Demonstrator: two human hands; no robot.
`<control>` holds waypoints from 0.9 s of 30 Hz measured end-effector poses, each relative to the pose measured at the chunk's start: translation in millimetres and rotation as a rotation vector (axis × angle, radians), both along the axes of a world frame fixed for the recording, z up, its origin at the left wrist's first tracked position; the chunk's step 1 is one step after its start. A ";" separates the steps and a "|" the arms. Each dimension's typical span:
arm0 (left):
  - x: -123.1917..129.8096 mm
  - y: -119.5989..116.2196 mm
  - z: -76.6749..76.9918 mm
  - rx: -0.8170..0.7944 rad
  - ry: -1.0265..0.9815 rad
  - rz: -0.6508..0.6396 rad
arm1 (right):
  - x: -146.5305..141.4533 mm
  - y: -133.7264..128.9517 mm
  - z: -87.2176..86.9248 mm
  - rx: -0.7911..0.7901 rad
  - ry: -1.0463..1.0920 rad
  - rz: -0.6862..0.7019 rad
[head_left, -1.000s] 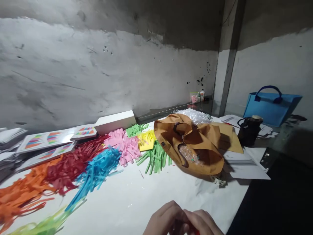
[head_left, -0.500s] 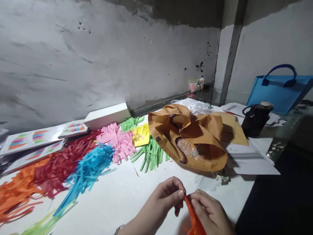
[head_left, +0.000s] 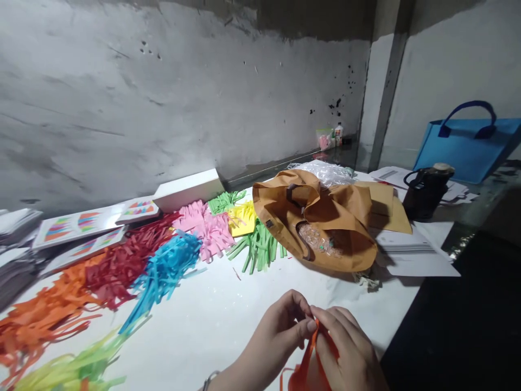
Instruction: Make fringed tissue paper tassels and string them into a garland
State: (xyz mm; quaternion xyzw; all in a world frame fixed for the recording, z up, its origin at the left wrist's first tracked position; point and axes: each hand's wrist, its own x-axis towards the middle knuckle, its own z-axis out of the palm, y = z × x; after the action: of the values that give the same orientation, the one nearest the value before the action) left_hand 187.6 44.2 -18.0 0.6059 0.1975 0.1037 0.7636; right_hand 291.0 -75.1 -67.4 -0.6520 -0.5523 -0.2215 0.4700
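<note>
Near the front edge of the view, my left hand and my right hand meet at the fingertips. Between them they pinch a piece of orange tissue paper, its top gathered to a narrow point. Below the fingers the paper spreads out, and a thin strip hangs at its left. My right hand covers part of it. To the left lie fringed paper tassels: orange, dark red, blue, pink, yellow, green and yellow-green.
A crumpled brown bag with small clear pieces on it lies beyond my hands. Behind it is clear stringy plastic. A dark jug, papers and a blue bag stand right. A white box is against the wall.
My right hand has moved left and up against my left fingertips. The orange paper now spreads wider beneath them. The view has shifted slightly left.
</note>
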 end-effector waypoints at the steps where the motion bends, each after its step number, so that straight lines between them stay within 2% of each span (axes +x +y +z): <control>1: -1.5 -2.5 -1.2 -0.034 0.004 0.011 | 0.1 0.0 2.5 0.024 -0.040 -0.013; 7: -12.1 -8.3 -7.5 -0.241 0.101 -0.022 | -2.7 -0.7 8.0 0.027 -0.142 -0.006; 11: -17.3 -6.2 -13.5 -0.359 0.153 0.022 | -3.5 -3.1 11.0 0.024 -0.130 0.024; 17: -26.5 -6.1 -10.3 -0.353 0.197 0.041 | 0.4 -12.8 18.4 -0.028 -0.234 0.137; 19: -29.0 -8.0 -8.1 -0.335 0.173 0.032 | -3.4 -13.3 15.8 -0.011 -0.150 0.143; 21: -29.9 -10.7 -8.4 -0.317 0.127 0.055 | -11.4 -11.5 10.2 0.039 0.034 0.141; 24: -28.4 -14.8 -13.7 -0.270 0.043 0.144 | -28.3 -6.7 -0.7 0.079 0.332 0.166; 27: -25.7 -17.6 -19.9 -0.224 -0.012 0.227 | -43.9 -2.9 -10.7 0.156 0.457 0.147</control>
State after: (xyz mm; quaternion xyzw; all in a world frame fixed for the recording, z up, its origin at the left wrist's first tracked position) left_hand 161.9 26.6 -37.9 0.4901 0.2706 0.1703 0.8109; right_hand 247.1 -78.0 -78.1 -0.6049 -0.4589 -0.0754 0.6464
